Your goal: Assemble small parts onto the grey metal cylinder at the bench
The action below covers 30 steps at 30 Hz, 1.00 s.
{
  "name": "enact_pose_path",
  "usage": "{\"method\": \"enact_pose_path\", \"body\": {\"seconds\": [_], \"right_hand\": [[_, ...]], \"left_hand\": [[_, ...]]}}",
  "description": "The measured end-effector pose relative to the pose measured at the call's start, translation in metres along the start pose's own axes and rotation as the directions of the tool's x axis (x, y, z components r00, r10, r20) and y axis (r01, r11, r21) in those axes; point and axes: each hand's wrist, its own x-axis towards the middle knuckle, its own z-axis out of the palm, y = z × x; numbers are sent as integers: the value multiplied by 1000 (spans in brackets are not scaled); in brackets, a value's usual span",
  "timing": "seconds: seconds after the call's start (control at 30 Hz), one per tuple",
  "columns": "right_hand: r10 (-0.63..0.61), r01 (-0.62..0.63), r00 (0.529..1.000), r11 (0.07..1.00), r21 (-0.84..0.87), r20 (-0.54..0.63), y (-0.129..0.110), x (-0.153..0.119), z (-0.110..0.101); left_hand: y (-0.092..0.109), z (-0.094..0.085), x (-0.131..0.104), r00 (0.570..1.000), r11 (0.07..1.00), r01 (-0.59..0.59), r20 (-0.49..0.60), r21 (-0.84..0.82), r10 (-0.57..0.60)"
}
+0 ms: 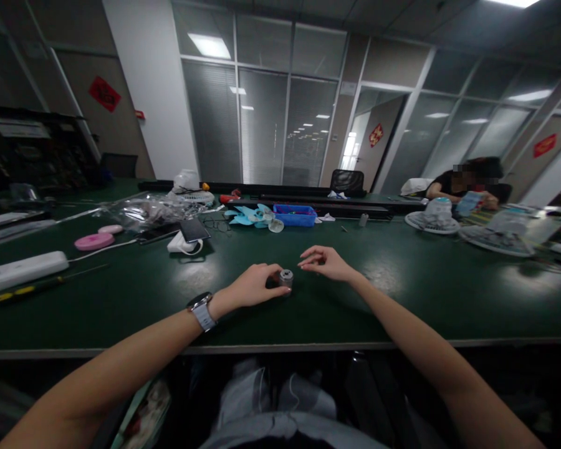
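My left hand (255,285), with a watch on its wrist, grips a small metal cylinder (287,279) between thumb and fingers. The cylinder stands upright at the green tabletop; its round top has dark holes and looks like the end of a small electric motor. Just to the right of it hovers my right hand (326,262), fingers curved and a gap showing between thumb and fingertips. Nothing can be made out in that hand. A similar grey cylinder (363,219) stands farther back on the right.
Beyond my hands lie a blue basket (293,216), light-blue fan blades (251,216) and a white adapter (185,244). On the left are a pink disc (94,241), a power strip (23,272) and a yellow-handled screwdriver (23,291). Fan parts (434,218) and another person (467,184) are at right.
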Motion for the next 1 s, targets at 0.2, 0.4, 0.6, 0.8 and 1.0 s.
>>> {"method": "enact_pose_path", "body": {"seconds": [0.2, 0.4, 0.6, 0.8, 1.0], "right_hand": [[133, -116, 968, 989, -88, 215, 18, 2, -4], [115, -94, 977, 988, -122, 179, 17, 2, -2], [-6, 2, 990, 1000, -29, -138, -7, 1, 18], [-156, 160, 973, 987, 5, -171, -36, -7, 45], [-165, 158, 980, 985, -71, -110, -41, -10, 50]], "left_hand": [[1, -1, -1, 1000, 1000, 2, 7, 19, -2], [2, 0, -1, 1000, 1000, 0, -5, 29, 0], [1, 0, -1, 1000, 999, 3, -1, 49, -3], [0, 1, -1, 1000, 999, -29, 0, 46, 29], [-1, 2, 0, 999, 999, -36, -1, 33, 37]]}}
